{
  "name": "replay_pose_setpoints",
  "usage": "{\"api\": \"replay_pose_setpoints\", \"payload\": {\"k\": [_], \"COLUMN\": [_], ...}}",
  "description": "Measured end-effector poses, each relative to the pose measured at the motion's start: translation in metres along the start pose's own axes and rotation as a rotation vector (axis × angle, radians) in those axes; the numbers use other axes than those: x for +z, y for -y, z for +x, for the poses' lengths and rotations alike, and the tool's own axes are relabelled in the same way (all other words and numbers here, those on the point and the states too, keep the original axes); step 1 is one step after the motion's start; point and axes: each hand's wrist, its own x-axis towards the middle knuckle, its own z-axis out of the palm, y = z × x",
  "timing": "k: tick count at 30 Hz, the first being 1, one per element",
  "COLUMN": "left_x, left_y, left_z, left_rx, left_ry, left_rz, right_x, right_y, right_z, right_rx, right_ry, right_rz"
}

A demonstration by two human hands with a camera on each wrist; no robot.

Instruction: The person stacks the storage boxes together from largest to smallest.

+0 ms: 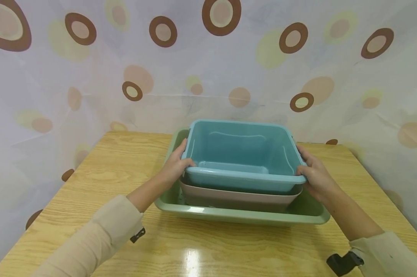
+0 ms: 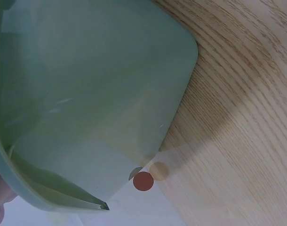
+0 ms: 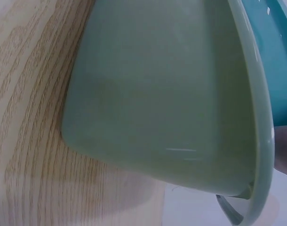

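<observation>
A blue plastic basin [image 1: 236, 148] sits at the top of a nested stack in the head view, its front rim lower than its back rim. My left hand [image 1: 173, 164] grips its left rim, thumb over the front corner. At the opposite end my right hand [image 1: 316, 176] holds the right rim the same way. Below it is a pinkish-beige basin [image 1: 236, 198], inside a larger green basin [image 1: 243, 216]. Both wrist views mostly show the green basin's outer wall [image 2: 96, 94]. In the right wrist view, part of the blue basin [image 3: 275, 61] appears beyond the green rim.
The stack stands on a wood-grain table [image 1: 125, 161], towards its back edge. Behind and beside the table hangs a pale sheet [image 1: 208, 69] patterned with brown, peach and yellow circles. Dark strap buckles [image 1: 345, 263] hang by both sleeves.
</observation>
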Motion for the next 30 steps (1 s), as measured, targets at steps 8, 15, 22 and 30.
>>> {"api": "replay_pose_setpoints", "payload": {"k": [8, 15, 22, 30], "left_x": [0.0015, 0.0009, -0.0003, -0.0006], "left_y": [0.0013, 0.0050, 0.0049, 0.0046], "left_z": [-0.0015, -0.0034, -0.0048, -0.0066], "left_rx": [0.014, 0.021, 0.022, 0.016], "left_ry": [0.011, 0.024, 0.037, 0.037], "left_rz": [-0.013, -0.012, -0.012, 0.025], "right_x": [-0.0021, -0.0013, -0.0007, -0.0006], "right_y": [-0.0014, -0.0032, -0.0022, 0.0000], "right_z": [-0.0010, -0.0038, -0.0050, -0.0052], "right_rx": [0.003, -0.014, -0.006, 0.000], "right_ry": [0.001, 0.020, 0.040, 0.044], "right_rz": [-0.019, -0.042, -0.035, -0.070]}}
